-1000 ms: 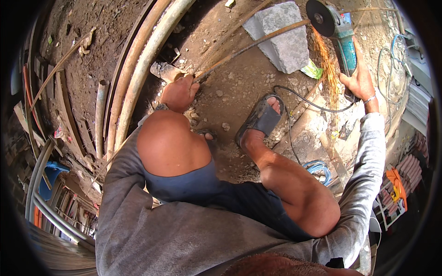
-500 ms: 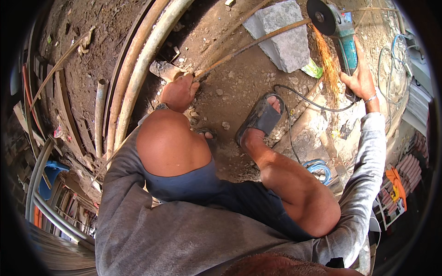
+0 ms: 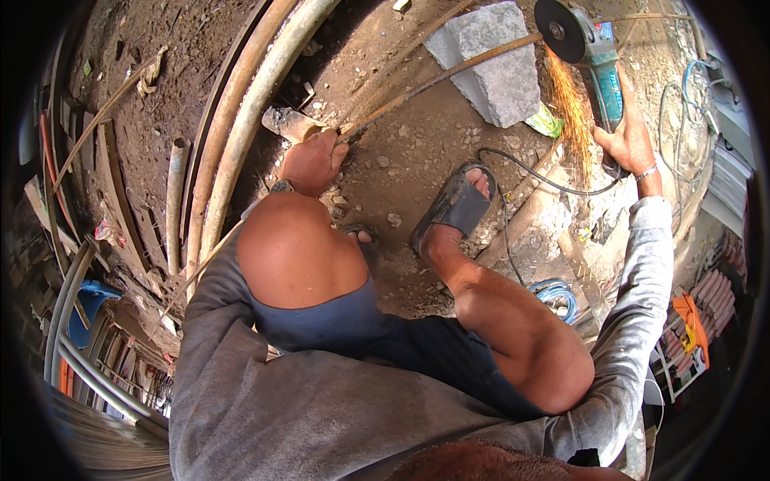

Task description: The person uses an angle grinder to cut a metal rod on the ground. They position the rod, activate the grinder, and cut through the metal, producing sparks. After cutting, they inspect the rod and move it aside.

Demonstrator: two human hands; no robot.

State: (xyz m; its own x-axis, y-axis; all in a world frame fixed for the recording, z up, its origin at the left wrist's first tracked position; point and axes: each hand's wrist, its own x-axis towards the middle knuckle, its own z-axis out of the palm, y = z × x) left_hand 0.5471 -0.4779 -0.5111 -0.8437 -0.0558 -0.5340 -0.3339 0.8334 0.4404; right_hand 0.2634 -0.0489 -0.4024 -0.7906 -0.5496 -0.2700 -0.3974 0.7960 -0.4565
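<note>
My right hand [image 3: 630,144] is wrapped round the teal body of an angle grinder [image 3: 605,88]. Its dark cutting disc [image 3: 560,30] meets a rusty metal rod [image 3: 449,72], and orange sparks [image 3: 568,104] spray down from the contact toward me. The rod slants across a rough grey stone block [image 3: 489,64], which lies under it near the disc. At the rod's near left end, my left hand [image 3: 313,163] is closed round it, the fingertips partly hidden. A pale, stubby piece [image 3: 290,124] lies just beyond that hand.
Long pipes [image 3: 261,96] curve along the left. The grinder's black cord [image 3: 553,186] loops past my sandalled right foot [image 3: 457,200]. Coiled blue cable [image 3: 556,297] lies near my right knee. A green wrapper [image 3: 545,122] sits beside the block. Boards and bars [image 3: 112,184] crowd the far left.
Both hands keep almost the same place, and the disc stays at the rod. Sparks continue, their spray slightly different in shape and shorter at its lower end.
</note>
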